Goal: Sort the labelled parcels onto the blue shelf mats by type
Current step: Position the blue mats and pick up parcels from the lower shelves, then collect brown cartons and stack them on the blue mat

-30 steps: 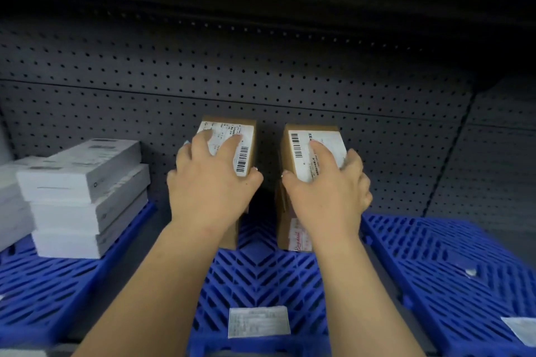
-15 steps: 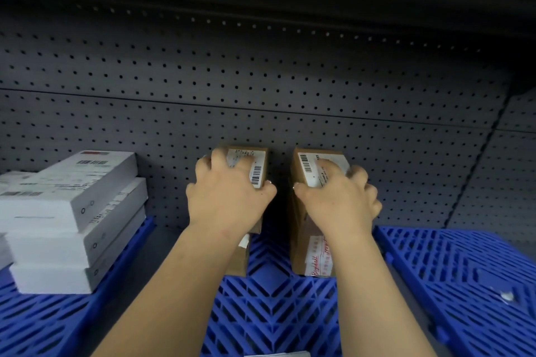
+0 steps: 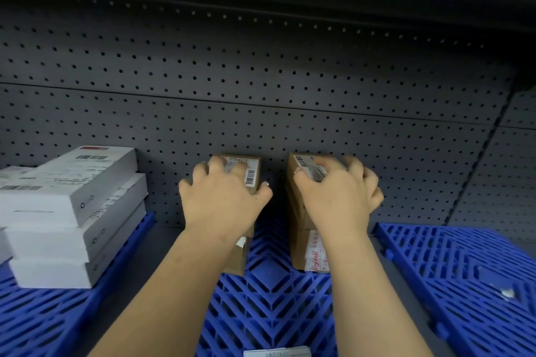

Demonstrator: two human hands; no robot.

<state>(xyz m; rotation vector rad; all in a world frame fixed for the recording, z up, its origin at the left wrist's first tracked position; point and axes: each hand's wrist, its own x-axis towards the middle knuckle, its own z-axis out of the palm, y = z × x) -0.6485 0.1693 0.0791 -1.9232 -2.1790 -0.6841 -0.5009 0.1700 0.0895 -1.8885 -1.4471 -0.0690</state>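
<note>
Both boxes have gone further back since a second ago and now stand right by the pegboard on the middle blue mat. They're upright, long axis vertical, barcode labels on top. Left hand grips the left box from above, right hand grips the right box, which shows red script I can't quite read. White boxes are stacked on the left mat.

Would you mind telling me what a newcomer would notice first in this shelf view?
Two bare hands, left hand and right hand, each grip an upright brown cardboard parcel on the middle blue lattice mat. At left, a stack of flat white labelled boxes sits before the grey pegboard wall.
</note>
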